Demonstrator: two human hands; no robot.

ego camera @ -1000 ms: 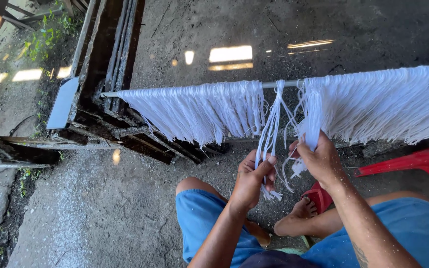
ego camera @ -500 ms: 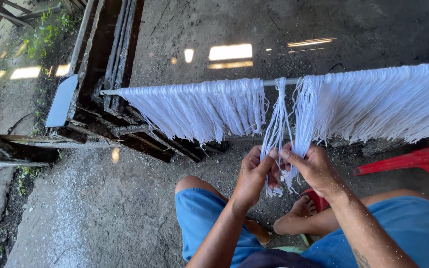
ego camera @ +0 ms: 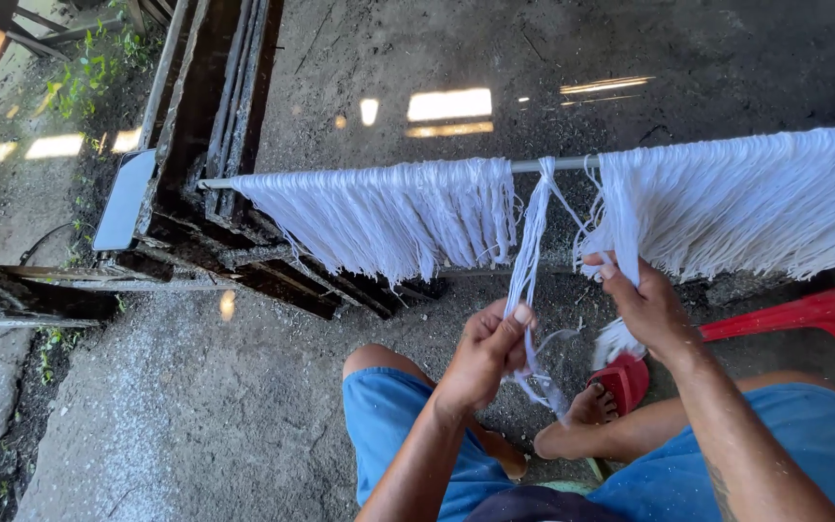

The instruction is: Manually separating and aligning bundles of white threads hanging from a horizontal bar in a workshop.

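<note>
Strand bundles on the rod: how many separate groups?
3. A wide left curtain; a thin middle bundle pinched by the left hand; a wide right curtain, its near edge gripped by the right hand. The right curtain runs out of frame.

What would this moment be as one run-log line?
left hand: pinching separated strand bundle | right hand: gripping hanging white strands | rod: horizontal
</note>
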